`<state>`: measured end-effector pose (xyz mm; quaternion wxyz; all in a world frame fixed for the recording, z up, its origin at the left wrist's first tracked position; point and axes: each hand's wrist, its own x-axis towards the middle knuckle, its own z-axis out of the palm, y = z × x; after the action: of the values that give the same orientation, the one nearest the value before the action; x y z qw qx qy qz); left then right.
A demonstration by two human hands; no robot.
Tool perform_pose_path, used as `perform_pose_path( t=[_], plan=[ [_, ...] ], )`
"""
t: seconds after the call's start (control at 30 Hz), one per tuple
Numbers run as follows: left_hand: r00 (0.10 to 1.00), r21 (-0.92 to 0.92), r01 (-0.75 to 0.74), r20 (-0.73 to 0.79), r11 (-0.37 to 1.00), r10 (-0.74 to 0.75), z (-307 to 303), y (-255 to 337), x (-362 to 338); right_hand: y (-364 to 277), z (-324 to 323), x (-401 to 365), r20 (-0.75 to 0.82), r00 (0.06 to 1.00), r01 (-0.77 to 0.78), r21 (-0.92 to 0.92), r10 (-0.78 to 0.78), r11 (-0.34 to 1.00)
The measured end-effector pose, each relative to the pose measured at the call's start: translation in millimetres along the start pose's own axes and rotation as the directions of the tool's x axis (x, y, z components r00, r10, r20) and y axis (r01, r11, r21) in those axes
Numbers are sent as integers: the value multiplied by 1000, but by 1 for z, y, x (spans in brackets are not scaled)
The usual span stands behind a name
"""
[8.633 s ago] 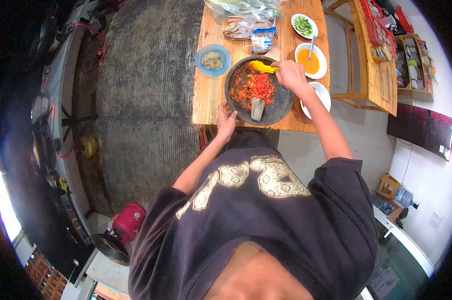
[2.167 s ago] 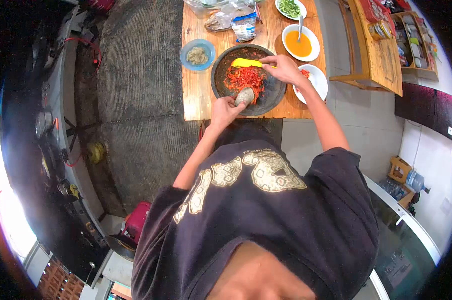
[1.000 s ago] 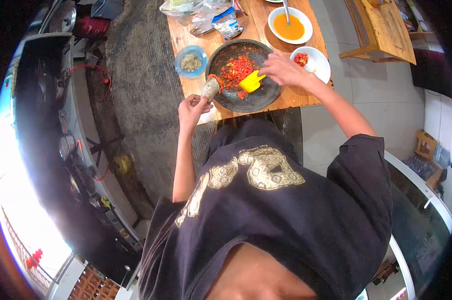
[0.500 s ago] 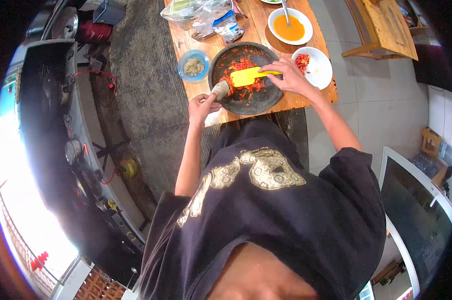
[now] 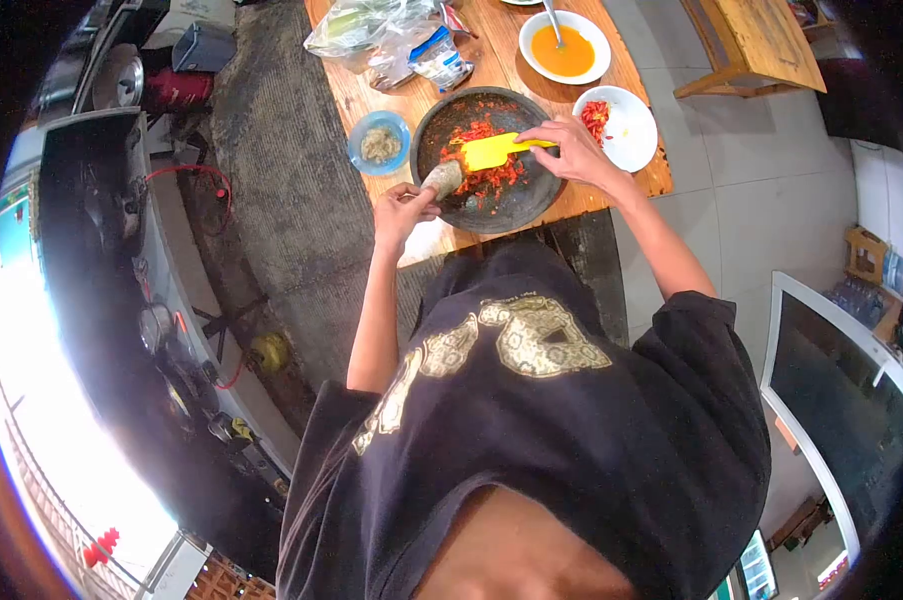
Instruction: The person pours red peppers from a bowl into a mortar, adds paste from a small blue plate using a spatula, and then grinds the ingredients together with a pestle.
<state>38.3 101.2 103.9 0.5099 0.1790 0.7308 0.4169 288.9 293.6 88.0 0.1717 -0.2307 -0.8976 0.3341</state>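
Note:
A dark stone mortar (image 5: 531, 205) sits near the front edge of the wooden table, with crushed red chili (image 5: 478, 130) spread over its bowl. My left hand (image 5: 403, 211) grips a grey stone pestle (image 5: 442, 180), whose head lies over the mortar's left rim. In my right hand (image 5: 575, 153) is a yellow spatula (image 5: 489, 151), its flat blade close against the pestle's end and over the chili. Left of the mortar, a blue dish (image 5: 355, 148) holds a pale minced food. To its right stands a white plate (image 5: 633, 138) with red chili pieces at its left side.
On the wooden table (image 5: 506, 45), a white bowl (image 5: 605, 62) of orange liquid with a spoon stands behind the mortar. A clear plastic bag (image 5: 356, 30) and a blue-and-white packet (image 5: 439, 62) lie at the back left. A wooden bench (image 5: 756, 50) stands farther right.
The camera view has shifted slightly, moving the table a little left in the picture. Both hands keep their grips, with the spatula blade still beside the pestle.

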Motion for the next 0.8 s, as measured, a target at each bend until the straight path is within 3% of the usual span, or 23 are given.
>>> perform_pose_path(
  t=[0.2,0.3,0.63,0.73,0.8],
  plan=[
    [999,41,-45,27,998,44,-4,3,3,0,-9,2,80,996,-45,-14,46,999],
    [997,88,-76,25,993,75,-7,5,3,12,-13,2,-5,1000,-16,-4,16,1000],
    [985,337,-148,-31,930,169,-4,11,0,11,-11,6,-8,999,-39,27,40,999],
    [980,393,-165,-41,905,196,-5,12,0,1,-12,9,97,992,-88,33,85,996],
    [978,413,-164,-48,896,201,-4,15,-3,13,-12,7,76,994,-76,1,75,997]
  ],
)
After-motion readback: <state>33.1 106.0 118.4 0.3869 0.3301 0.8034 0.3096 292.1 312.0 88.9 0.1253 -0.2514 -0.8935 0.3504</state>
